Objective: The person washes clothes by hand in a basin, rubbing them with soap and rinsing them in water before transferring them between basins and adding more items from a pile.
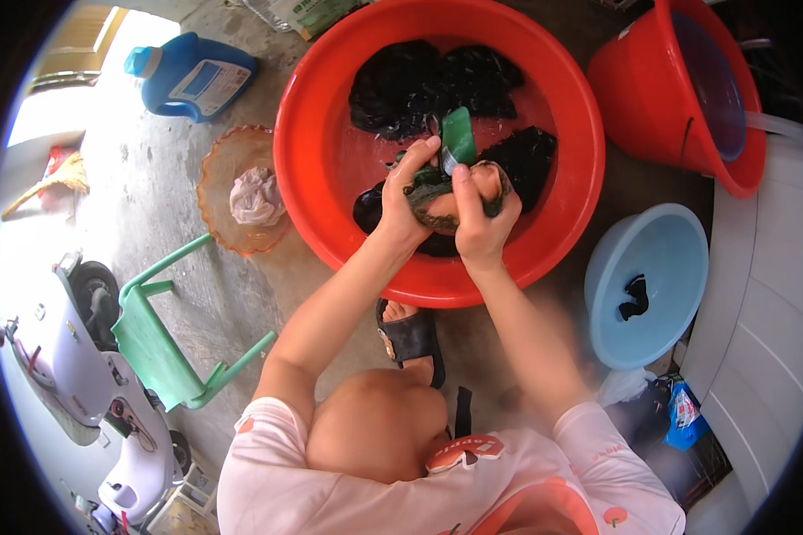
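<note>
My left hand [403, 203] and my right hand [484, 221] are close together over a large red basin [305, 143]. Both are closed on a wet piece of dark green cloth [433, 198], bunched and seemingly sheer in places. A brighter green flap [458, 134] sticks up just beyond my fingertips; whether it belongs to the same cloth I cannot tell. Black wet clothes [397, 85] lie in shallow water at the basin's far side, and another dark piece [528, 165] rests to the right. My hands hide part of what lies beneath them.
Left of the basin stand an orange scalloped bowl [219, 201] with crumpled pale cloth, a blue detergent jug [196, 78] and a green stool [161, 357]. A white scooter [80, 366] is farther left. To the right are a tilted red bucket [633, 98] and a light blue basin [611, 276] holding a black item.
</note>
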`<state>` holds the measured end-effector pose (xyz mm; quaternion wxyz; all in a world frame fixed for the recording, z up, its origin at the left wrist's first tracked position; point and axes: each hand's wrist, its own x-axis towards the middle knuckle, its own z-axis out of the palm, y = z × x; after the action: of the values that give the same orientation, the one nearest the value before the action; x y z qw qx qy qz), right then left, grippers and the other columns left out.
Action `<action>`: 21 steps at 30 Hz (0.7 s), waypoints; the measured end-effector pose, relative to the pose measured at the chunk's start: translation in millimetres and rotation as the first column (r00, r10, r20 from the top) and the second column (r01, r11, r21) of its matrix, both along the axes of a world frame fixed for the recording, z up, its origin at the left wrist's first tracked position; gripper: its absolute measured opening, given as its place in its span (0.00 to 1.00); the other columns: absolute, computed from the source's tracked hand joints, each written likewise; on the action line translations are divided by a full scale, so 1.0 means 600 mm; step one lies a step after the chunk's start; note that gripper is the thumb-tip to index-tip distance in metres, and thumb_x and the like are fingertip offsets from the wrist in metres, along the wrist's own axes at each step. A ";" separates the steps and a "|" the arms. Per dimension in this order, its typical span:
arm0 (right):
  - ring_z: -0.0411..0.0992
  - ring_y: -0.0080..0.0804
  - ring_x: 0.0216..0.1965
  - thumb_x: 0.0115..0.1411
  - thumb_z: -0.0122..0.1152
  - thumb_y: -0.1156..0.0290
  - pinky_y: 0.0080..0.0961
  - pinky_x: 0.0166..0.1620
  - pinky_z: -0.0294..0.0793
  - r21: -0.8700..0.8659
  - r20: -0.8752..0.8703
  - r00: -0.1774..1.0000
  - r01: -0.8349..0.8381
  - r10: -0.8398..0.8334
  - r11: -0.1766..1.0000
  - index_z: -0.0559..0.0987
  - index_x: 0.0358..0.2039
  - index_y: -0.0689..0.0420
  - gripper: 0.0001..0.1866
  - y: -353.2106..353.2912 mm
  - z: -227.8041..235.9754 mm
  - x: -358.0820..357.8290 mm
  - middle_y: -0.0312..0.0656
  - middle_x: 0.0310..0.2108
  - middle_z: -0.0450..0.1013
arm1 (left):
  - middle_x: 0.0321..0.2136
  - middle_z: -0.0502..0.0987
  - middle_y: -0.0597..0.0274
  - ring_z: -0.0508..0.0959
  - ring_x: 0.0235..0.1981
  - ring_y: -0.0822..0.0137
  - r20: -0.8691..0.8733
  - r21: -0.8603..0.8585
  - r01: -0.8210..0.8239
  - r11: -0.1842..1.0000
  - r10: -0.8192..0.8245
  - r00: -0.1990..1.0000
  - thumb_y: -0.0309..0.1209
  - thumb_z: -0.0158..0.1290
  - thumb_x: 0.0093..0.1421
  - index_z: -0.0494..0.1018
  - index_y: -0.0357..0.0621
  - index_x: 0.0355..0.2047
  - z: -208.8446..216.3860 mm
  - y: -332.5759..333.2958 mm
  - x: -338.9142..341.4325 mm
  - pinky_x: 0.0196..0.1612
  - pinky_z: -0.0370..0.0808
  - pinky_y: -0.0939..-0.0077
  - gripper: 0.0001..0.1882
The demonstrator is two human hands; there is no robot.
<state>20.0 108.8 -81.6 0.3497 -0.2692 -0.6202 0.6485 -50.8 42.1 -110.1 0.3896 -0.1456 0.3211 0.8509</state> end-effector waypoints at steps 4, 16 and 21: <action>0.65 0.22 0.26 0.55 0.56 0.75 0.21 0.33 0.64 -0.248 -0.008 0.997 0.069 -0.073 0.966 0.71 0.21 0.60 0.07 -0.002 -0.008 -0.007 0.33 0.22 0.67 | 0.24 0.69 0.66 0.70 0.29 0.73 -0.368 -0.323 -0.087 0.942 -0.041 0.929 0.31 0.49 0.59 0.70 0.38 0.30 0.018 0.008 0.005 0.35 0.70 0.76 0.08; 0.70 0.25 0.34 0.53 0.64 0.69 0.24 0.42 0.69 -0.086 -0.205 0.868 -0.475 0.451 0.876 0.74 0.30 0.61 0.10 -0.092 0.062 -0.055 0.39 0.32 0.74 | 0.33 0.71 0.65 0.72 0.36 0.68 -0.753 -0.503 -0.484 0.716 -0.088 0.652 0.36 0.49 0.56 0.73 0.38 0.37 0.090 -0.154 -0.069 0.45 0.67 0.76 0.14; 0.59 0.40 0.59 0.48 0.69 0.62 0.36 0.58 0.61 0.028 -0.043 0.715 -0.697 0.698 0.716 0.66 0.56 0.57 0.36 -0.131 0.084 -0.065 0.46 0.58 0.59 | 0.24 0.75 0.64 0.76 0.25 0.68 -0.370 -0.389 -0.410 0.825 0.267 0.890 0.34 0.53 0.55 0.72 0.41 0.25 0.157 -0.312 -0.212 0.32 0.75 0.72 0.09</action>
<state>-19.2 30.4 -31.5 0.0966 0.0023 -0.6699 0.7362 -178.3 -145.0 -16.1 0.1318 -0.1575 0.5357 0.8191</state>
